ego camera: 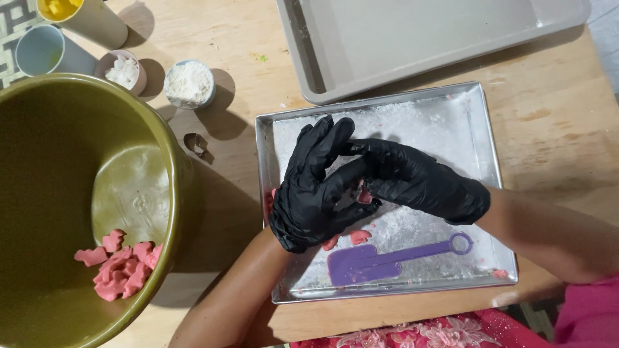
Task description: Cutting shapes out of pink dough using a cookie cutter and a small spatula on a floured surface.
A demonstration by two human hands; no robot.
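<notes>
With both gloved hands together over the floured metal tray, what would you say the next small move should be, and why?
Probably carry the pink piece left and drop it into the olive bowl. The left hand and right hand, in black gloves, pinch it above the metal tray, and similar pink shapes already lie in that bowl. A few pink bits remain on the tray beside the purple spatula.

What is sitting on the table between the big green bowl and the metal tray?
A small metal cookie cutter lies on the bare wood between the green bowl and the floured tray, seen in the head view.

Floured metal tray (490, 161) — glossy gloves (309, 187)
</notes>
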